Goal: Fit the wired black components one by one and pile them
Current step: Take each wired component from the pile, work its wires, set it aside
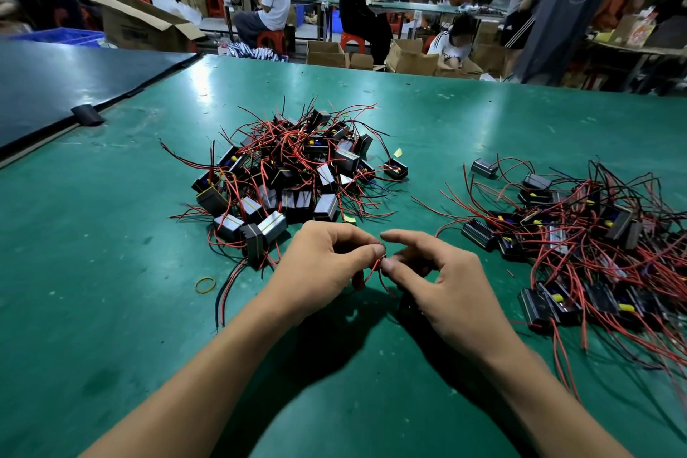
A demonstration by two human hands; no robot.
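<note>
2 heaps (293,175) (580,245) on green bench (111,271), workshop (409,11) behind; left hand (327,271), right hand (457,290) pinch wire (374,270).

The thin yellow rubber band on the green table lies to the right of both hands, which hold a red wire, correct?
No. The head view shows the thin yellow rubber band on the green table left of the left hand; that hand and the right hand do hold a thin red wire.
</note>
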